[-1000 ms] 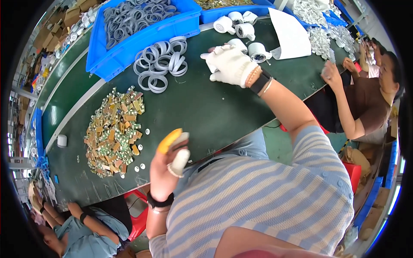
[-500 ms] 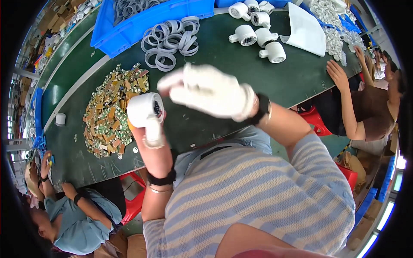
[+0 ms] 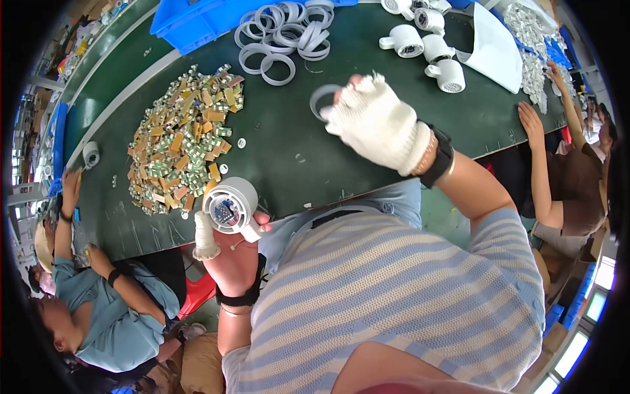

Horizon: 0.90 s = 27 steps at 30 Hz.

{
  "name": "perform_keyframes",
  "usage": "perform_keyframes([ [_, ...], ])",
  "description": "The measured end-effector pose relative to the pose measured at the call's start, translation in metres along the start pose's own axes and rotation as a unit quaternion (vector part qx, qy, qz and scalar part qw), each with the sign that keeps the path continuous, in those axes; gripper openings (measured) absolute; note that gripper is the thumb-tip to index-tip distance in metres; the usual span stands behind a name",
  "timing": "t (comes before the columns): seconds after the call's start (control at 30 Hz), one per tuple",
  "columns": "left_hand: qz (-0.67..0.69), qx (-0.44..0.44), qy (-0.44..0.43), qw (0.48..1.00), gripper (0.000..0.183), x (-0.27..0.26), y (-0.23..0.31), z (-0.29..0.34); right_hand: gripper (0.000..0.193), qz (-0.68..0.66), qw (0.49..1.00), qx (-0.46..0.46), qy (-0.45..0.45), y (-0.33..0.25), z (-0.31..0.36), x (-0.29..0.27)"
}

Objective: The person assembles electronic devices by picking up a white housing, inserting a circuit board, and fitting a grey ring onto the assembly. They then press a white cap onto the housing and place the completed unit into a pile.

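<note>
My left hand (image 3: pixel 230 262), in a glove part that covers the thumb, is closed around a white round plastic housing (image 3: pixel 244 192) with a side stub. The open end faces up and shows a small circuit board with wires inside. My right hand (image 3: pixel 379 125), in a white fingerless glove, pinches a grey ring (image 3: pixel 314 104) above the table, apart from the housing. Farther off lies a pile of similar grey rings (image 3: pixel 292 69). Left of centre, close to the housing, spreads a heap of small green and tan circuit boards (image 3: pixel 177 141).
A blue bin (image 3: pixel 197 27) stands behind the rings. Several white housings (image 3: pixel 401 41) and a curved white sheet (image 3: pixel 495 52) lie at the far right, near clear plastic parts (image 3: pixel 530 62). Another white housing (image 3: pixel 91 155) sits at left. Co-workers sit on both sides.
My right hand has moved right and now has a grey ring in its fingers. My left hand has turned the housing so its open end faces up, and brought it slightly nearer.
</note>
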State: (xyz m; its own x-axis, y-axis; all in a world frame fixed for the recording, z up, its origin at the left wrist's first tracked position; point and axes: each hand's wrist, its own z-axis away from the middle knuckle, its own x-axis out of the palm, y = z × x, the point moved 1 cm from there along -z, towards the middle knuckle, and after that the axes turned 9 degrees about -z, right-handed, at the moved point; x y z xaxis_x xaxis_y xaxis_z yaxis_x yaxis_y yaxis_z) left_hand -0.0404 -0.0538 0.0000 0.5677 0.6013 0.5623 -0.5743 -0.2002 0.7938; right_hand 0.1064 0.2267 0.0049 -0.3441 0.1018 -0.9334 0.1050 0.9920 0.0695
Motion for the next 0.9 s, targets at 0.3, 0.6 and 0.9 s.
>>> perform_keyframes([
  [0.3, -0.096, -0.105, -0.046, 0.989, 0.062, 0.028, -0.025, -0.03, 0.032, -0.233, 0.957, 0.172, -0.035, 0.01, 0.04, -0.023],
  [0.6, -0.166, -0.082, -0.068, 0.98, 0.051, 0.049, -0.041, -0.062, 0.018, -0.262, 0.963, 0.071, -0.003, 0.013, 0.036, -0.014],
  [0.9, -0.082, -0.063, -0.17, 0.98, 0.092, 0.056, -0.044, -0.048, 0.027, -0.796, 0.559, 0.234, -0.004, -0.028, 0.02, -0.032],
])
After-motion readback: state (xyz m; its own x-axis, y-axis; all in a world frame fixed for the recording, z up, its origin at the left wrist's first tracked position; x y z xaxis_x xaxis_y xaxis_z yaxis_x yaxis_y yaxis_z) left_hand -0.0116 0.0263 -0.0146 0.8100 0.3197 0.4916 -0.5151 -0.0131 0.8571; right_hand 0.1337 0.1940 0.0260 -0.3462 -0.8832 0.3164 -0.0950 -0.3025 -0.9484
